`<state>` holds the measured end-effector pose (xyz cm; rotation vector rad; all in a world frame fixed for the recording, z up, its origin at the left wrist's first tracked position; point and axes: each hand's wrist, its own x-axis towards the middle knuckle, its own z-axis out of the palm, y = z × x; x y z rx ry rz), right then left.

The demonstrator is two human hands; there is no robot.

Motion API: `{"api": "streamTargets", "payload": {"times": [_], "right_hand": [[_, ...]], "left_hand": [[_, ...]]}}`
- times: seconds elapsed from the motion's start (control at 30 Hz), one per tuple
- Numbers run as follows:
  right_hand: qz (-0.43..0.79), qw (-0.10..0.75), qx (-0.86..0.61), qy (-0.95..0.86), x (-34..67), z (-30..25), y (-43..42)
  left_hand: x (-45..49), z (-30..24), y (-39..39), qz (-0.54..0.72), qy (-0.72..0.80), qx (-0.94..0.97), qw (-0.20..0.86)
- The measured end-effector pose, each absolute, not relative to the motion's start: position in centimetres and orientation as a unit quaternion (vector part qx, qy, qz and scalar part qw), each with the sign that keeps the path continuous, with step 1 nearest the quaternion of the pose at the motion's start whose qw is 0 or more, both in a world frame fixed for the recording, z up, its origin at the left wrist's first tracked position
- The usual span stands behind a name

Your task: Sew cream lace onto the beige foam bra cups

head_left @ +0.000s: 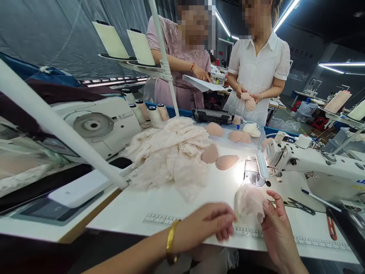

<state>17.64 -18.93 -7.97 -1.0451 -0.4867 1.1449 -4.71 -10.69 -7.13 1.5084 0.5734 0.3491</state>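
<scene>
A small piece of cream lace fabric (248, 203) lies in front of the sewing machine's lit needle plate (252, 177). My right hand (278, 224) is at the fabric's right edge, thumb and fingers bent around that edge. On the left side of the piece is my left hand (207, 224), with a gold bangle on the wrist. Its fingers are curled and smeared by motion, and I see nothing held in them. The white sewing machine (302, 156) stands on the right, its lamp shining on the needle area.
A heap of cream lace (171, 152) covers the table's left middle. Beige oval pads (227, 162) lie behind it. Thread snips (301, 206), a pen-like stick (321, 199) and a red-handled tool (331, 226) lie right. Two people stand across the table, one holding pads, one touching papers.
</scene>
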Motion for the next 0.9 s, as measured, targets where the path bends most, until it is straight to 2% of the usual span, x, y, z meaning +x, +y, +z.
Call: {"api": "streamTargets", "payload": {"times": [0.03, 0.07, 0.13, 0.23, 0.3, 0.5, 0.7, 0.9], "right_hand": [[0.507, 0.694, -0.463, -0.217, 17.3, -8.0, -19.2], [0.503, 0.699, -0.46, -0.217, 16.9, -8.2, -19.5], [0.497, 0.706, -0.452, -0.224, 16.1, -8.9, -20.4], [0.502, 0.701, -0.443, -0.245, 15.3, -10.3, -21.7], [0.515, 0.689, -0.442, -0.255, 15.2, -10.8, -22.1], [0.511, 0.677, -0.468, -0.247, 16.8, -10.0, -20.8], [0.498, 0.692, -0.477, -0.214, 17.0, -10.0, -20.3], [0.504, 0.689, -0.473, -0.219, 16.9, -9.8, -20.1]], "left_hand": [[-3.4, -7.6, -12.6, 0.095, 0.206, 0.569, 0.79], [-2.2, -8.1, -14.0, 0.096, 0.198, 0.469, 0.856], [0.0, -8.9, -15.1, 0.158, 0.204, 0.333, 0.907], [1.8, -8.6, -13.9, 0.324, 0.259, 0.254, 0.874], [2.2, -7.9, -12.7, 0.373, 0.289, 0.251, 0.845], [2.4, -6.6, -12.1, 0.302, 0.266, 0.158, 0.902], [2.9, -6.9, -12.5, 0.356, 0.265, 0.218, 0.869], [3.0, -7.4, -12.1, 0.358, 0.268, 0.221, 0.867]]}}
